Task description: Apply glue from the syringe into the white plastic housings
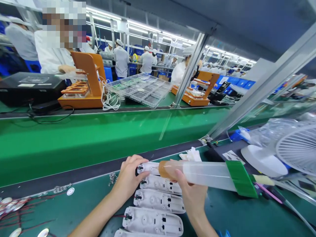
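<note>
Beside green conveyor belt [74,144], left hand [128,179] steadying white housing [149,168], right fingers [179,176] gripping syringe [204,172].

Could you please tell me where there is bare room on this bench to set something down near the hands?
The green mat lies bare between the round discs at the left edge and the left hand. It is crowded at the row of white shells under the big syringe that the right hand holds, and around the white fan.

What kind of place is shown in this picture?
Most likely an electronics assembly line in a factory: a long green conveyor belt, workers in white coats and caps, and a row of white plastic housings at the person's hands.
</note>
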Tool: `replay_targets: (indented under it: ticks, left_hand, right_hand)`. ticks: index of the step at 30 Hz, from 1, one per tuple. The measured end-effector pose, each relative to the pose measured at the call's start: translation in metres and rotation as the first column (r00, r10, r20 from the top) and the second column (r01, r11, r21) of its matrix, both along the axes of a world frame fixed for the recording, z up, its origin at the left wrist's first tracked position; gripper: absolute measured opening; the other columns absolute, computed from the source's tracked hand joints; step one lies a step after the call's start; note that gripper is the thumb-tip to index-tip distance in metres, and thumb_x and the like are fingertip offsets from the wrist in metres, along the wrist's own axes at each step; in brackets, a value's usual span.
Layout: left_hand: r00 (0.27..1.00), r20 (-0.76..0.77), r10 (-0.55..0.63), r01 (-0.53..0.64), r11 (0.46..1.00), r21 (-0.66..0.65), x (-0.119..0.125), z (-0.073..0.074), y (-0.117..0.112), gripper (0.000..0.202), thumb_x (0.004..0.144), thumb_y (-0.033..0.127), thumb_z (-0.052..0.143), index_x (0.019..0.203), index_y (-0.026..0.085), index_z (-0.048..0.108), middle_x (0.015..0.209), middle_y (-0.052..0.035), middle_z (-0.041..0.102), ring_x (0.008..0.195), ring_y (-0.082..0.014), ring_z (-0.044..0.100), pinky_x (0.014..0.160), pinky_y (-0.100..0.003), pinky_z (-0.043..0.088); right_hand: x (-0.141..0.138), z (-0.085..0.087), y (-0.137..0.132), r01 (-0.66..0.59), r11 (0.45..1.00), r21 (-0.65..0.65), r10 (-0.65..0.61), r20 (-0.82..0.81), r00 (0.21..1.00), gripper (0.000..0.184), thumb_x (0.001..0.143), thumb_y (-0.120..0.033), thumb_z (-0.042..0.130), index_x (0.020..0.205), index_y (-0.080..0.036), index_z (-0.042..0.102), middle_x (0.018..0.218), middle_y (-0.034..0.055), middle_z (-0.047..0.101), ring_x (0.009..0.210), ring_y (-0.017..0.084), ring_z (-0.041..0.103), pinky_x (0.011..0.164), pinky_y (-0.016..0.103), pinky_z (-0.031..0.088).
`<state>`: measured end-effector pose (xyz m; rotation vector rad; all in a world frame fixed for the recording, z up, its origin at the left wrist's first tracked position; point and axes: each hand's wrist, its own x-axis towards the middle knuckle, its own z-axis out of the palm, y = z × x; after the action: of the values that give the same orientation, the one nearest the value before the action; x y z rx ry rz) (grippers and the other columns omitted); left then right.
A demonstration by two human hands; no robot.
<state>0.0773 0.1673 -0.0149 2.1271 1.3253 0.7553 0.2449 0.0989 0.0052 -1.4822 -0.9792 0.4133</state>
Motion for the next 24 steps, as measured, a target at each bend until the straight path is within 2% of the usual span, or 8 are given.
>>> replay_targets:
  ticks: [4,12,17,24]
  left_hand:
    - [1.0,-0.017,-0.011,0.011,1.0,-0.005,0.0,-0.001,-0.001,0.03,0.071,0.012,0.068,0.097,0.027,0.063,0.101,0.0003,0.062,0.097,-0.021,0.055,0.086,-0.039,0.04]
    - [1.0,0.015,-0.024,0.024,1.0,0.008,-0.001,-0.001,0.0,0.028,0.074,0.014,0.067,0.099,0.027,0.062,0.102,0.0004,0.061,0.097,-0.0209,0.054,0.087,-0.039,0.039]
    - [0.999,0.027,-0.034,0.034,0.999,-0.011,-0.002,-0.001,0.001,0.029,0.073,0.014,0.069,0.098,0.025,0.062,0.101,0.0001,0.061,0.096,-0.021,0.053,0.087,-0.04,0.038]
    - [0.999,0.024,-0.049,0.05,0.999,-0.021,-0.001,-0.002,0.001,0.03,0.073,0.013,0.069,0.099,0.026,0.061,0.1,0.0005,0.061,0.095,-0.0208,0.053,0.086,-0.04,0.038]
  right_hand:
    - [-0.006,-0.002,0.002,0.009,1.0,0.006,-0.008,-0.047,0.999,0.045,0.072,-0.044,0.065,0.108,-0.018,0.055,0.095,0.0097,0.063,0.078,0.024,0.06,0.052,0.033,0.052]
    - [0.003,-0.014,0.002,0.036,0.999,0.015,-0.036,-0.007,0.999,0.034,0.067,-0.04,0.071,0.09,-0.017,0.059,0.085,0.0068,0.065,0.068,0.022,0.062,0.051,0.032,0.055]
    - [0.003,-0.016,0.003,0.032,0.999,0.007,-0.032,-0.007,0.999,0.042,0.067,-0.041,0.07,0.099,-0.017,0.058,0.092,0.0087,0.064,0.074,0.024,0.062,0.049,0.031,0.054]
    - [0.002,-0.022,0.006,0.068,0.993,0.094,-0.07,0.013,0.997,0.036,0.069,-0.042,0.069,0.093,-0.017,0.058,0.079,0.0062,0.067,0.052,0.019,0.06,0.045,0.03,0.052]
